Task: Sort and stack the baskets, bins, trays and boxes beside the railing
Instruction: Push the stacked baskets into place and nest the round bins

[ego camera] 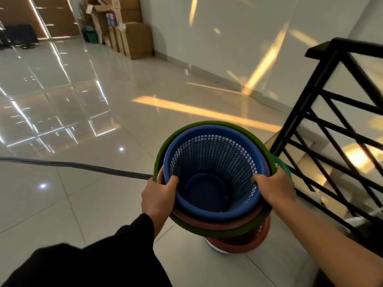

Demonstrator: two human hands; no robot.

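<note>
Nested stack, held at both sides: blue mesh basket [215,172] innermost, seated in a reddish-brown basket [217,221], that in turn in a green basket [219,232], all above the tiled floor [83,121] just beside the black railing [331,125]. Left hand [158,196], forearm in a black sleeve [103,251], grips the stack's left rim with thumb hooked inside the blue basket; right hand [274,188], forearm bare, grips the right rim likewise, fingers curled under. Beneath the stack: another reddish basket [244,243] standing on the floor; a dark cable [83,165] crosses the tiles at left; cardboard boxes [132,38] against the far wall.
</note>
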